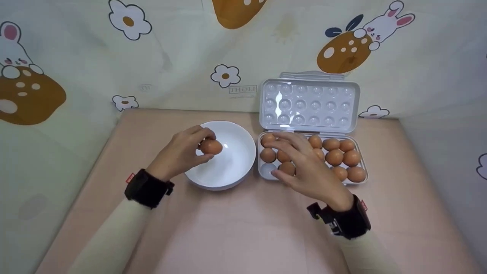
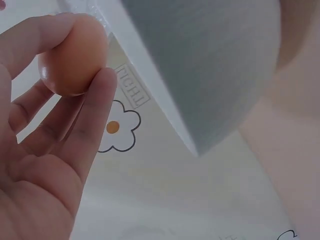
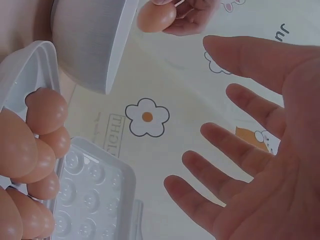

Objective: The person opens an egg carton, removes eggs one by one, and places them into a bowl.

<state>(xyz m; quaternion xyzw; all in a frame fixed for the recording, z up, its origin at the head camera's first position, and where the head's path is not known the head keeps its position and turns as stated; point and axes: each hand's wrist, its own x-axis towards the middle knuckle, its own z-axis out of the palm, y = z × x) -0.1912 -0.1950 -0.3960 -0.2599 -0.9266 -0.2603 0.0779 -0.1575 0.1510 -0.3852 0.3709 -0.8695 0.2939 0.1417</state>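
My left hand (image 1: 182,151) pinches a brown egg (image 1: 211,147) between thumb and fingers, over the left part of a white bowl (image 1: 236,163). In the left wrist view the egg (image 2: 80,55) looks whole, and the outside of the bowl (image 2: 215,65) is beside it. My right hand (image 1: 310,169) hovers over a white egg box (image 1: 268,171) with its fingers spread. The right wrist view shows nothing in that hand (image 3: 270,150). Several brown eggs (image 1: 335,156) sit in rows in the box, some hidden under the hand; the front left cup shows bare.
The box's clear-dimpled lid (image 1: 310,104) stands raised at the back, near the patterned backdrop (image 1: 179,76). Bowl and box stand side by side on a pink-covered table (image 1: 236,232), with a narrow gap between them. Both wrists wear black straps (image 1: 146,189).
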